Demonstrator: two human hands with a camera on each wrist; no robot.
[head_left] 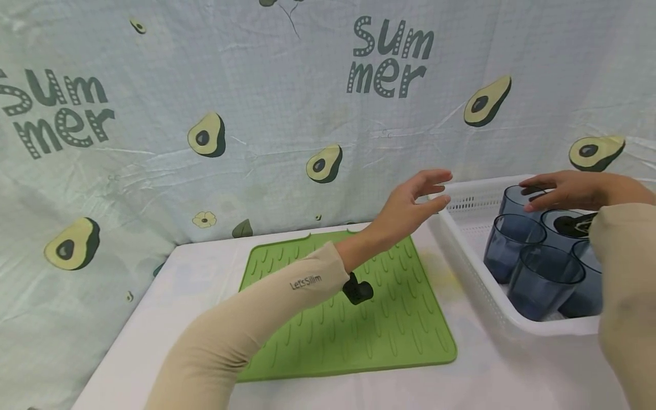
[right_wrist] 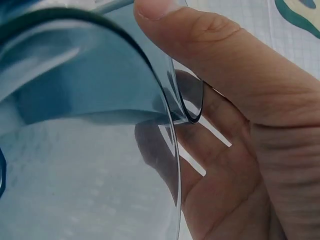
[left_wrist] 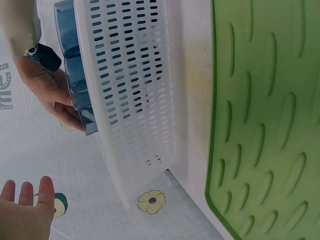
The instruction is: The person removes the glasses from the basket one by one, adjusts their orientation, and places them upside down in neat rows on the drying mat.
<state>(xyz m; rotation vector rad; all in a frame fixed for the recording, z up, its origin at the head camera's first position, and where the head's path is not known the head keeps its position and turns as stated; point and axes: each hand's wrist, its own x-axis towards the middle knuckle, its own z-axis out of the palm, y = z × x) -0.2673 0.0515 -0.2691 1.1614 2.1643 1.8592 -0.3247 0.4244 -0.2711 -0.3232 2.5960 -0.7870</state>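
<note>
Right up against my right-wrist lens, thumb and fingers of my right hand point(right_wrist: 250, 130) pinch the thin rim of a smooth, translucent blue cup point(right_wrist: 90, 100), among other cups in the perforated white plastic basket point(head_left: 461, 239). My left hand point(head_left: 410, 208) hovers, fingers spread, over the ribbed green mat point(head_left: 400, 319).

The left arm, in a beige sleeve, rises from the lower left of the head view toward the centre, ending in the left hand point(head_left: 417, 199) held in the air with fingers straight and slightly spread, palm facing right (a small black device sits under the wrist). The right hand point(head_left: 574, 191) enters from the right edge, palm down, thumb and fingers curved around a cup point(head_left: 517, 200) rim.
</note>
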